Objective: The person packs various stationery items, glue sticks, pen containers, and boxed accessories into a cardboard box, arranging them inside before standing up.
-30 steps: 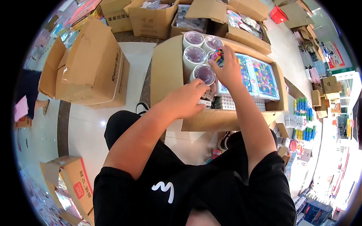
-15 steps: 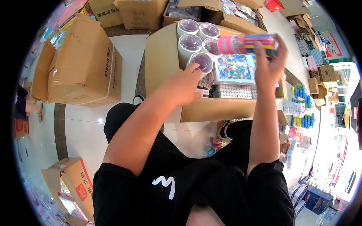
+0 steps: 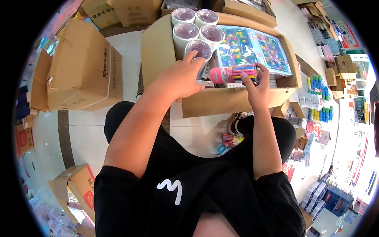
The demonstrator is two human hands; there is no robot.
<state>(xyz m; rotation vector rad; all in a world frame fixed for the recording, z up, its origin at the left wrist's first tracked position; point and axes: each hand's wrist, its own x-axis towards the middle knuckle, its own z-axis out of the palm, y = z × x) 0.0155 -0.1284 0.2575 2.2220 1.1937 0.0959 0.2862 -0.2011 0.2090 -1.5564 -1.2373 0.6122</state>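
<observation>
My right hand [image 3: 257,87] grips a pink clear-sided tube of colored markers [image 3: 233,74], held sideways over the front of an open cardboard box [image 3: 237,103]. My left hand [image 3: 177,80] is open, its fingers apart, with fingertips at the rim of the nearest white cylinder [image 3: 198,50]. Several such white cylinders with purplish clear tops stand upright in the left part of the box. Beside them lie flat clear-topped packs [image 3: 235,46] of small multicolored pieces. Part of the box's front contents is hidden under the tube and my hands.
A large closed-sided carton [image 3: 85,67] stands on the floor at the left. More cartons [image 3: 136,12] line the back. Bundles of blue, green and yellow goods [image 3: 319,89] lie on the right. A colorful packet [image 3: 229,142] sits on the floor between my legs.
My right hand has brought the marker tube lower and to the left, nearer my left hand. My view has shifted, showing more of the flat packs. My left hand stays at the nearest cylinder.
</observation>
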